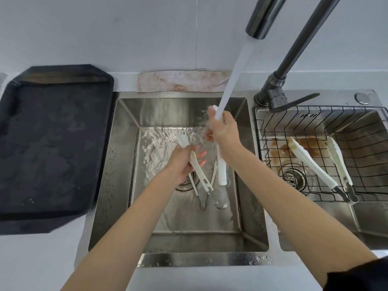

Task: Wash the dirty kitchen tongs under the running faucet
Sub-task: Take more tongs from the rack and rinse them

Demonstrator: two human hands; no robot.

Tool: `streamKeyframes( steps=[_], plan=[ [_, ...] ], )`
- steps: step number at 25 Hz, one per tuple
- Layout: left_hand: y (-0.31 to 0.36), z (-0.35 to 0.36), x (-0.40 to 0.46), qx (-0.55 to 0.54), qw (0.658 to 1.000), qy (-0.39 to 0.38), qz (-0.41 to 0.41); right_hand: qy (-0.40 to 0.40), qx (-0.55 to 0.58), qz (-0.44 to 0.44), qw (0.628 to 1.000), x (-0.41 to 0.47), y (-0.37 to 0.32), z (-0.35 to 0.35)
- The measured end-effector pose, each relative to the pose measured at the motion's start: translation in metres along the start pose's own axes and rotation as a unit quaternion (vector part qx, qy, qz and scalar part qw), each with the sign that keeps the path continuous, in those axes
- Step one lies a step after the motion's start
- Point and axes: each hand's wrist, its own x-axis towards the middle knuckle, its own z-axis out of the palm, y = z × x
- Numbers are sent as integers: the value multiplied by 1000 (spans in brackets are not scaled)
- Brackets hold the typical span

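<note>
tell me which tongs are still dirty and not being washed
The tongs in the wire basket over the right basin, lying untouched with brown stains; the other pair is held under the water.

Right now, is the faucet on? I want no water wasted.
On. A white stream of water falls from the faucet spout onto the tongs that the right hand holds over the left sink basin.

Tray (52,143) left of sink (126,164), cloth (180,81) behind it, basket (367,156) right holding tongs (310,164)
</note>
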Motion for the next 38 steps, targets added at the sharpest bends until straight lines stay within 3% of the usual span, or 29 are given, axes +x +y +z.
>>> streamKeyframes(
  steps=[5,10,15,23,32,38],
  plan=[
    [-17,-13,3,229,973,26,-11,-13,-169,16,985,6,33,-18],
    [-26,-30,17,331,941,73,22,-45,-300,74,950,10,66,-39],
    [-37,-38,28,462,879,106,54,-56,-301,125,944,22,102,-45],
    [-66,-43,47,511,851,100,62,-54,-297,184,935,38,144,-44],
    [-70,-42,62,491,858,134,70,-42,-333,168,927,48,148,-31],
    [-71,-43,70,445,882,149,45,-39,-333,185,924,52,146,-33]
  ],
)
